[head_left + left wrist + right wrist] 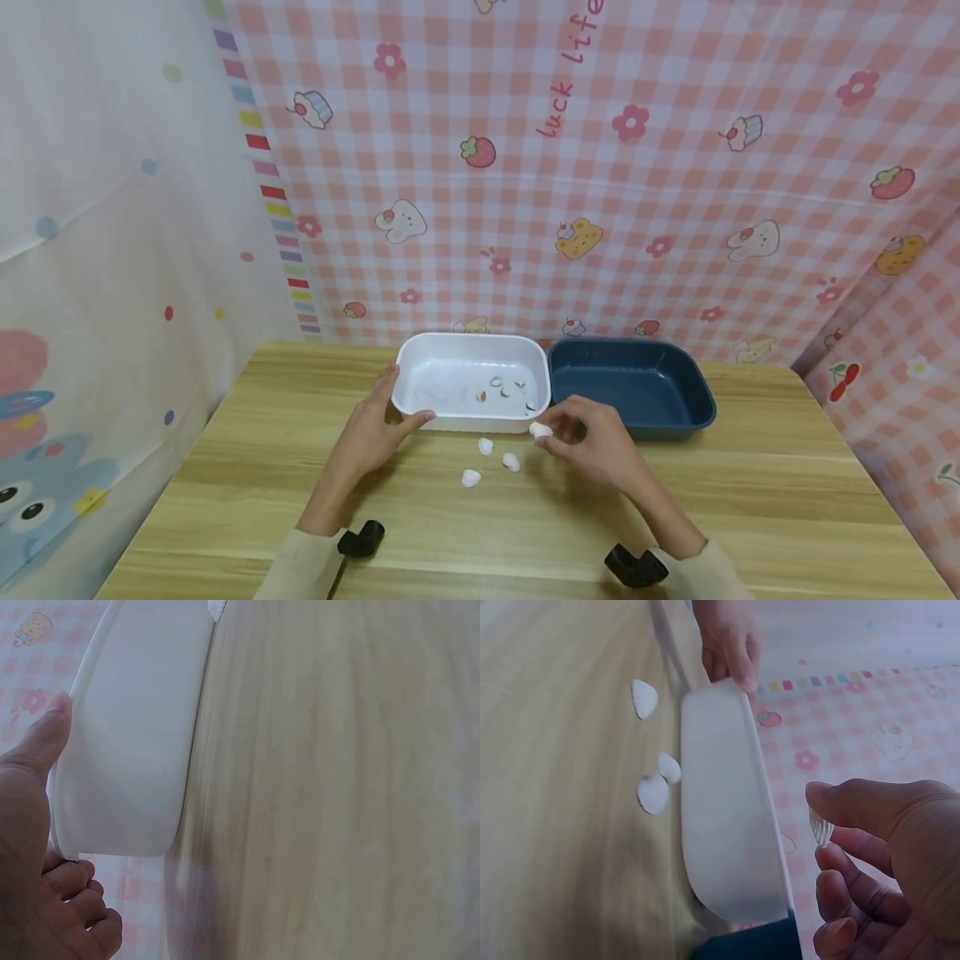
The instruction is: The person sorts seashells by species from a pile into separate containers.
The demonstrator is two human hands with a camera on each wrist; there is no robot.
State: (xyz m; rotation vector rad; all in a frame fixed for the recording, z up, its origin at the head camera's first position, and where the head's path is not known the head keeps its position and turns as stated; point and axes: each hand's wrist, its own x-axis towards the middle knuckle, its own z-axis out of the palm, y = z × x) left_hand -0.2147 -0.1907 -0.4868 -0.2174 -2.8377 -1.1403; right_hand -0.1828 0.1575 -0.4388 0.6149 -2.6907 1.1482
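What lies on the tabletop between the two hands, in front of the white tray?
Three white shells lie there; the head view shows them.

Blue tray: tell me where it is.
In the head view, the blue tray stands on the table, just right of the white tray and beyond the right hand.

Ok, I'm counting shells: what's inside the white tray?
Small shell-like pieces sit in the white tray, mostly toward the right; its near rim hides the inner front wall.

Left hand (26, 832) on the white tub (131, 750), wooden tabletop (315, 780) alongside
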